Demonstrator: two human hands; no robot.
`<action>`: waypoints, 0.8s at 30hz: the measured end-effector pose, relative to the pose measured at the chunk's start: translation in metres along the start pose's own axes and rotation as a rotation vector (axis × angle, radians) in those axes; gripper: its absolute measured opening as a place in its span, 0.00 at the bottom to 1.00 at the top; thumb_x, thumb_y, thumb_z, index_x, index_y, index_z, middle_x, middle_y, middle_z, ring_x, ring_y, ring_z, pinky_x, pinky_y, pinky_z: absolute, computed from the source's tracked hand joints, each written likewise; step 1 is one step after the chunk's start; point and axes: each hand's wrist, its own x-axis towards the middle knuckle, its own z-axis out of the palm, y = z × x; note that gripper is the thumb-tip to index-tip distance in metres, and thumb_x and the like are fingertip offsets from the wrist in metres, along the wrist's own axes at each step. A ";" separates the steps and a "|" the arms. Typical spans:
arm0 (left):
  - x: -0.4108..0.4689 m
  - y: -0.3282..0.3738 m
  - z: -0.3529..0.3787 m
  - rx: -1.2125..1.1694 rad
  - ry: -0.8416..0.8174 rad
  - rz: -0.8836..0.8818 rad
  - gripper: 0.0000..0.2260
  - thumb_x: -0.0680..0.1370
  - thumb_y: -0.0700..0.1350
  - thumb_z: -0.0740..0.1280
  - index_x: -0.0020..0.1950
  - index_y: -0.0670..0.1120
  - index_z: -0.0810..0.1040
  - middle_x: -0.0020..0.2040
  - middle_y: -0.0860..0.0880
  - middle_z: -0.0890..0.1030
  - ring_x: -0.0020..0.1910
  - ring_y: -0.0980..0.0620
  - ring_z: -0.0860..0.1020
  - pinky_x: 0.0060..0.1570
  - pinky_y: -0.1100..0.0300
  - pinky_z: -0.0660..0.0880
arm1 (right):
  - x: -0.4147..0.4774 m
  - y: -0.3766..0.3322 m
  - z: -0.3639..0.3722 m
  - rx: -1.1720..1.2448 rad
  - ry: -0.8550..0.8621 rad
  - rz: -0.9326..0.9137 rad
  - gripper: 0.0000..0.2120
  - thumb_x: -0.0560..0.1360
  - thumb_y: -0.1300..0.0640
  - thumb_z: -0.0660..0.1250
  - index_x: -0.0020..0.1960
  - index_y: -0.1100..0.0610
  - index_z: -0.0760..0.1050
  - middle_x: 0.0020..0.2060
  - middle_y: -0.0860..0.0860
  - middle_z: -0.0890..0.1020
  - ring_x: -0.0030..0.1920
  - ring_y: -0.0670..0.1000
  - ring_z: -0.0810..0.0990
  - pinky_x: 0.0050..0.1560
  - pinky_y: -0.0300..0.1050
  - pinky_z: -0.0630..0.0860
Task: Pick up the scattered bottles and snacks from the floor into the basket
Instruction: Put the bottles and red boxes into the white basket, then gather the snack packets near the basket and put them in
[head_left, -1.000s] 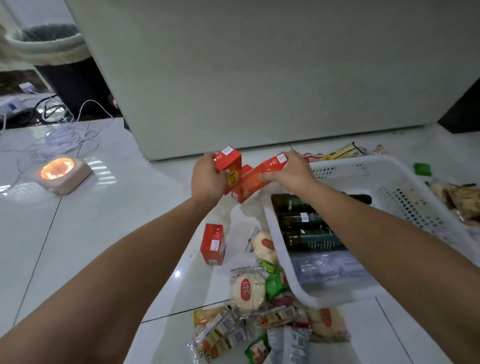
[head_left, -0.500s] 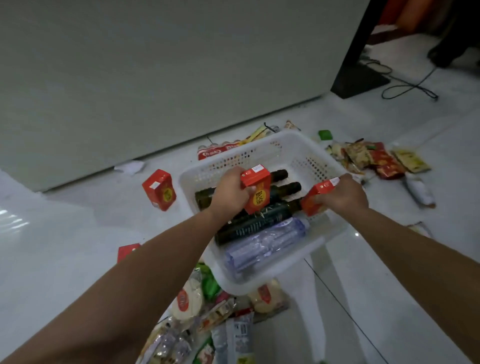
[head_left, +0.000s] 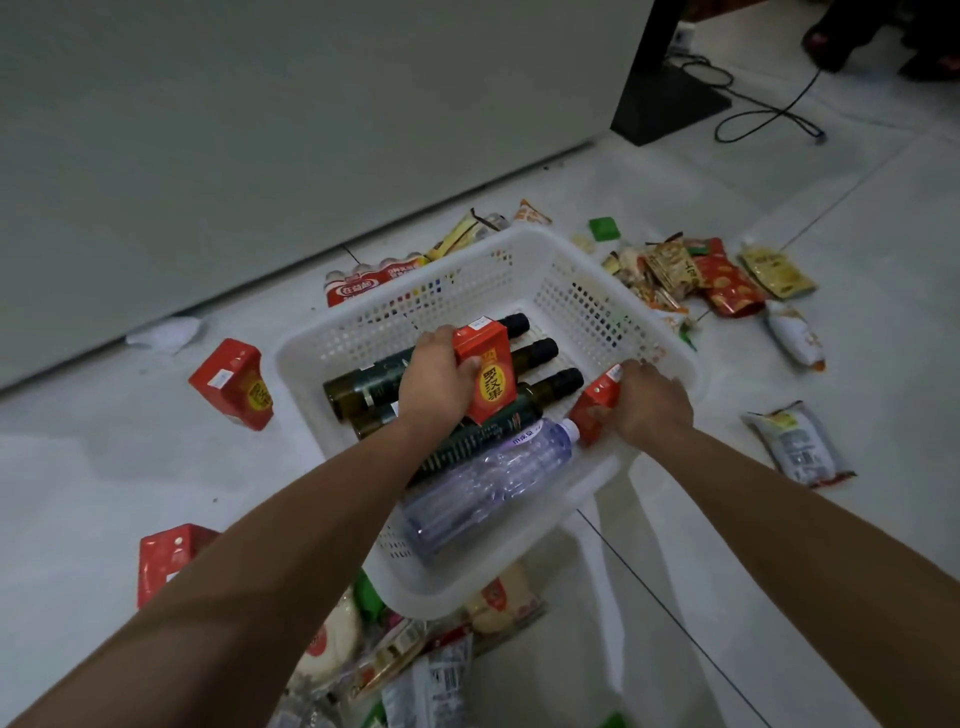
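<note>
Both hands are over the white basket (head_left: 524, 254) on the tiled floor (head_left: 857, 374). Left hand (head_left: 434, 382) is wrapped round a red carton (head_left: 485, 370) w/ a yellow disc on its face — held upright above the dark bottles (head_left: 363, 387) lying side by side inside. Right hand (head_left: 652, 402) grips a second carton (head_left: 595, 402), tilted, low at the basket's 3 o'clock wall, just beside the cap of the clear bottle (head_left: 483, 491) that lies nearest the person.

Outside the basket: a third carton (head_left: 234, 384) stands on the floor at 9 o'clock, a fourth (head_left: 166, 561) at 7 o'clock, partly hidden by the left forearm. At 12 o'clock a pack of small red-labelled bottles (head_left: 363, 283) lies against the basket's far wall, w/ a couple of wrappers beside it. At 2 o'clock there's a heap of snack packets (head_left: 722, 280) — red, yellow, brown — and a green packet (head_left: 602, 227) near it. A grey pouch (head_left: 797, 441) lies at 3 o'clock, apart from the rest. More snacks (head_left: 332, 639) pile up at 6 o'clock, some tucked under the basket's near edge.
</note>
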 end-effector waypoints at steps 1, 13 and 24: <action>0.003 -0.003 -0.002 0.007 0.004 -0.008 0.17 0.79 0.47 0.65 0.66 0.43 0.70 0.60 0.43 0.75 0.59 0.45 0.75 0.59 0.51 0.74 | 0.003 -0.003 0.002 -0.006 -0.010 0.003 0.30 0.68 0.45 0.72 0.62 0.59 0.66 0.59 0.57 0.76 0.61 0.58 0.74 0.67 0.53 0.65; 0.025 0.101 -0.164 0.821 -0.246 0.294 0.33 0.79 0.63 0.48 0.78 0.50 0.38 0.78 0.45 0.39 0.77 0.46 0.40 0.75 0.46 0.45 | -0.034 -0.009 -0.154 -0.045 -0.034 -0.040 0.32 0.78 0.38 0.49 0.76 0.54 0.53 0.76 0.55 0.56 0.76 0.54 0.52 0.75 0.55 0.44; -0.006 0.458 -0.353 0.930 -0.226 0.690 0.32 0.80 0.62 0.47 0.76 0.51 0.35 0.76 0.49 0.33 0.75 0.48 0.34 0.70 0.50 0.32 | -0.154 0.029 -0.517 -0.017 0.041 0.205 0.30 0.80 0.39 0.45 0.77 0.55 0.50 0.76 0.55 0.55 0.77 0.55 0.51 0.75 0.57 0.44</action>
